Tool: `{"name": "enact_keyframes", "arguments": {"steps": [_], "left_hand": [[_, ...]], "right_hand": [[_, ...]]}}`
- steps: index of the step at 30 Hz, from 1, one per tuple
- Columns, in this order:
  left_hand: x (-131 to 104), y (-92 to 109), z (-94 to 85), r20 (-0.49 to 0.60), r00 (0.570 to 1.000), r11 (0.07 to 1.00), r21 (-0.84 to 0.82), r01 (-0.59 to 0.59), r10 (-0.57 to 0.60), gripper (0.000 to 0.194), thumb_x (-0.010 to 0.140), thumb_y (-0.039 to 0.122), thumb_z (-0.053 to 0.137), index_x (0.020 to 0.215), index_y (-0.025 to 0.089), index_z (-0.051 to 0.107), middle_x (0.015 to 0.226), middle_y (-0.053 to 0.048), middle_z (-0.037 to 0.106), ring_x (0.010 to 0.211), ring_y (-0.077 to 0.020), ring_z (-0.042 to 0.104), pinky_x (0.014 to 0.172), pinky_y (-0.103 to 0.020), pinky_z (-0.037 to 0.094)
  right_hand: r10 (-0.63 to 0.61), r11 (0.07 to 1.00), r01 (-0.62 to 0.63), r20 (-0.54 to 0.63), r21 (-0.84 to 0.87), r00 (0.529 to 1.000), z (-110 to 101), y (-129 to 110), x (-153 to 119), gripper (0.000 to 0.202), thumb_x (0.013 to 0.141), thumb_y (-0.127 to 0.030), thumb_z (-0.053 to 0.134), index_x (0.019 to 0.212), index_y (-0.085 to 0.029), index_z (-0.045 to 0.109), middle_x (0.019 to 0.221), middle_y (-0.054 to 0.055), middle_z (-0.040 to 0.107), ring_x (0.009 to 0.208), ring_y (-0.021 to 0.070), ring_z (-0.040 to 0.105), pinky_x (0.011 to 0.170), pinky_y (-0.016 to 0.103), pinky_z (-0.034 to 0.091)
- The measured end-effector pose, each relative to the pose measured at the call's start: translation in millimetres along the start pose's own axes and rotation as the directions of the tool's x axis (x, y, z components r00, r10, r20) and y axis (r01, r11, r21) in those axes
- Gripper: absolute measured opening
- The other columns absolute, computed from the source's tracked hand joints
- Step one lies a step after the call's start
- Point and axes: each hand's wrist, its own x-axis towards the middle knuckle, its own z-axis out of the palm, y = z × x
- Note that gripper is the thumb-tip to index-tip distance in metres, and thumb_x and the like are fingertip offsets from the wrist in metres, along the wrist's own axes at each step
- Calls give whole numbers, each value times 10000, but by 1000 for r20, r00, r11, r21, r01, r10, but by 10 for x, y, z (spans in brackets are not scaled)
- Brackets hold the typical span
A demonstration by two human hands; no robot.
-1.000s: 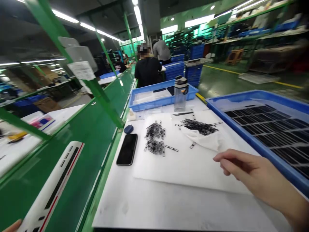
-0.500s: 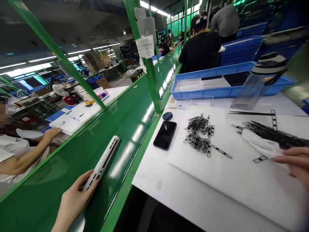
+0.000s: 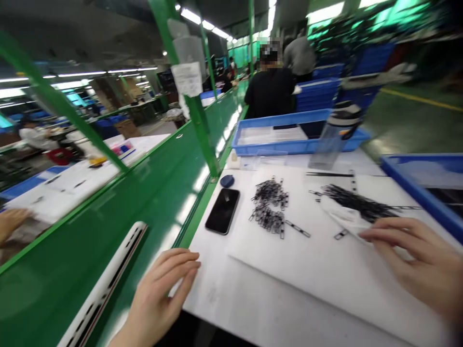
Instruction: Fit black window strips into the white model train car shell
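My left hand [image 3: 162, 284] is empty, fingers stretched and slightly apart, above the near left corner of the white bench. Left of it a long white bar with black slots [image 3: 104, 284] lies on the green channel, apart from the hand. My right hand [image 3: 415, 260] pinches the edge of a thin, crumpled white sheet [image 3: 345, 215]; blur hides its exact kind. Beside that sheet lies a heap of thin black slotted strips [image 3: 356, 198]. A pile of small black frame-like pieces [image 3: 269, 207] sits on the white foam board [image 3: 289, 270], with one single piece [image 3: 298, 229] next to it.
A black phone [image 3: 223, 211] and a dark blue round case [image 3: 227, 181] lie along the bench's left edge. Behind are a blue tray [image 3: 278, 147] and a tilted-looking clear bottle [image 3: 331, 137]. Another blue bin [image 3: 415, 188] stands right. A co-worker's hand [image 3: 12, 224] shows far left.
My left hand has let go of the white bar and moved right to the bench corner. The view has swung right. My right hand stays at the white sheet.
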Motion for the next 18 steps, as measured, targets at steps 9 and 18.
{"name": "enact_keyframes", "arguments": {"steps": [9,18], "left_hand": [[770,212,745,58,991,991,-67,-115,119,255,1031,363,596,1237,255,700,1069,-50,804,884,-220,781,657,-258,646],[501,-60,1096,88,981,982,56,-181,176,351,994,461,593,1311,322,652,1286,-58,727,967,-256,790,576,-268,643]], "right_hand": [[192,958,-181,29,-224,981,-771,90,-120,204,955,-321,599,1081,-343,757,1247,33,718,1052,261,729,705,367,596],[455,867,-401,138,-296,880,-711,254,-1123,479,1046,-480,493,1482,-291,553,1506,107,598,1477,392,449,1162,712,385]]}}
